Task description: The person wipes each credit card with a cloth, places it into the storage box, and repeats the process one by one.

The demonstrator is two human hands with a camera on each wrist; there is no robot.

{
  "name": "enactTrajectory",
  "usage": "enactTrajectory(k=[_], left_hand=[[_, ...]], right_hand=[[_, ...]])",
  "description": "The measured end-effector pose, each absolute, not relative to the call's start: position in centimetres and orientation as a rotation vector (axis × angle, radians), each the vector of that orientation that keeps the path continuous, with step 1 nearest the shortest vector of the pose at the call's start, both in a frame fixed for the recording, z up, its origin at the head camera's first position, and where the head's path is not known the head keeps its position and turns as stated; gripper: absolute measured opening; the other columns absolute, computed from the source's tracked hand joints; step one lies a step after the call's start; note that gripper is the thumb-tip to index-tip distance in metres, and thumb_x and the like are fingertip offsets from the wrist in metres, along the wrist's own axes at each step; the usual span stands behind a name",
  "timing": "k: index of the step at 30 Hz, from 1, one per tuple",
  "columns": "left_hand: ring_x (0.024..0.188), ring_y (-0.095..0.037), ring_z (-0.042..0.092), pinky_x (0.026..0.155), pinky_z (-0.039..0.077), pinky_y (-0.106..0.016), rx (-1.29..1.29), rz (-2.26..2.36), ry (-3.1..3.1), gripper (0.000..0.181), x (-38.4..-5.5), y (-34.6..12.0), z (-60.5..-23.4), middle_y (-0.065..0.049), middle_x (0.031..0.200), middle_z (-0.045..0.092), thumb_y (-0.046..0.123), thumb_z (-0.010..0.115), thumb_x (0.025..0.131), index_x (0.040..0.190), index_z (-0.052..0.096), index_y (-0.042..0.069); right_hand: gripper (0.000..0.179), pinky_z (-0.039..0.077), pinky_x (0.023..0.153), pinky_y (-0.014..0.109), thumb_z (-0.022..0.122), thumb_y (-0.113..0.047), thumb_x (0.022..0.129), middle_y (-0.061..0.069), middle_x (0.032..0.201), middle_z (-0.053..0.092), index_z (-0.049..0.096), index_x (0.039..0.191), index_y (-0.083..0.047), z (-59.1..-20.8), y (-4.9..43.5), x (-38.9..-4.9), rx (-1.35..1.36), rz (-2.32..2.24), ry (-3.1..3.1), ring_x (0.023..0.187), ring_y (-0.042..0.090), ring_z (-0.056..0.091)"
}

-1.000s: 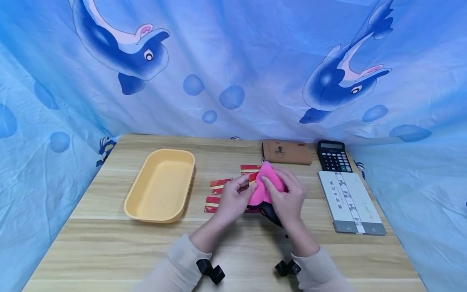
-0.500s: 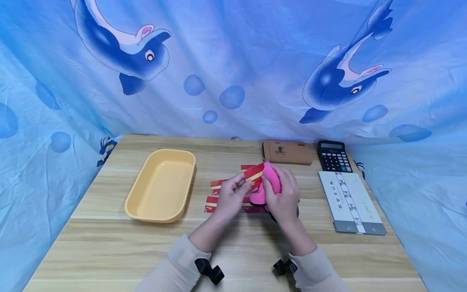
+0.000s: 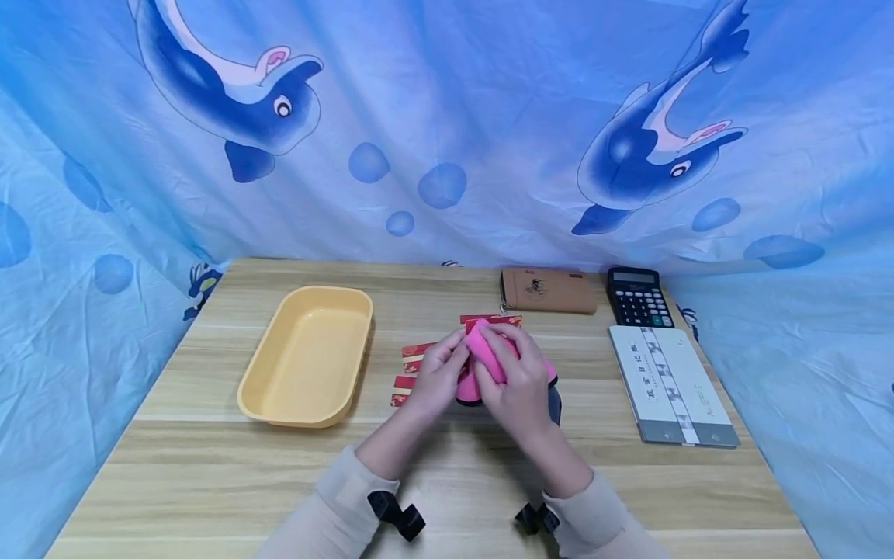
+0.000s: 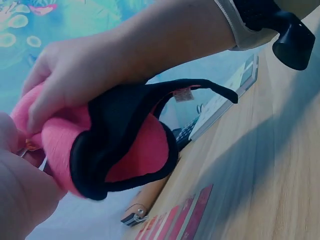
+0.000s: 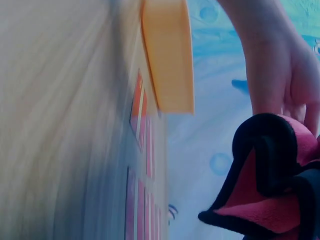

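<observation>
Both hands meet over the middle of the table around a soft pink cloth piece (image 3: 479, 344) with black edging. In the left wrist view this cloth piece (image 4: 145, 155) shows a black outer side, a pink lining, a black strap and a small label. My right hand (image 3: 520, 388) grips it, thumb and fingers pressing into the pink fabric. My left hand (image 3: 434, 380) pinches a red-and-gold card against its folds; the card is mostly hidden now. Other red cards with yellow stripes, such as one card (image 3: 415, 361), lie flat under and left of the hands.
A yellow plastic tray (image 3: 307, 357) stands at the left. Behind the hands lies a brown wallet (image 3: 550, 290), with a black calculator (image 3: 638, 299) to its right. A grey-white notebook (image 3: 672, 388) lies along the right edge. A blue dolphin-print curtain (image 3: 447, 116) surrounds the table.
The red card came into plain view half a second ago, then was largely covered by the pink cloth. The right hand and cloth have moved left toward the left hand.
</observation>
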State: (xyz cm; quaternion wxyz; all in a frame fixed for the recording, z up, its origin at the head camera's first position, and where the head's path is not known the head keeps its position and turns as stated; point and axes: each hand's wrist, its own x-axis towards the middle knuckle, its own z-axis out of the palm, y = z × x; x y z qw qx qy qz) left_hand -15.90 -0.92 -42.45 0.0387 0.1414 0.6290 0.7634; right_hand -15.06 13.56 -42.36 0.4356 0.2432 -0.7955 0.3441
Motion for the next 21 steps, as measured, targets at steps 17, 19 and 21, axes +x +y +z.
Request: enactTrajectory(k=[17,19,21], left_hand=[[0.13,-0.019,0.049,0.111,0.04,-0.028,0.582,2.274,1.862,0.048,-15.8,-1.4,-42.5,-0.021,0.145,0.052,0.02,0.029,0.111,0.151,0.041,-0.004],[0.127,-0.018,0.052,0.108,0.043,-0.027,0.568,2.282,1.866,0.047,-15.8,-1.4,-42.6,-0.022,0.142,0.054,0.019,0.031,0.111,0.15,0.043,-0.004],[0.118,-0.014,0.057,0.101,0.048,-0.025,0.543,2.285,1.885,0.044,-15.8,-1.3,-42.5,-0.024,0.135,0.059,0.016,0.034,0.11,0.146,0.047,-0.005]], right_hand=[[0.041,0.059,0.084,0.05,0.077,-0.009,0.083,0.018,0.115,0.067,0.071,0.122,0.001,-42.3,13.1,-14.9,0.637,0.889,-2.032,0.102,0.034,0.066],[0.041,0.059,0.085,0.05,0.078,-0.007,0.082,0.017,0.114,0.067,0.072,0.121,0.001,-42.2,13.1,-14.9,0.624,0.88,-2.028,0.102,0.033,0.066],[0.04,0.059,0.083,0.049,0.078,-0.007,0.081,0.018,0.113,0.067,0.072,0.12,0.0,-42.3,13.3,-15.0,0.604,0.864,-2.014,0.101,0.033,0.066]])
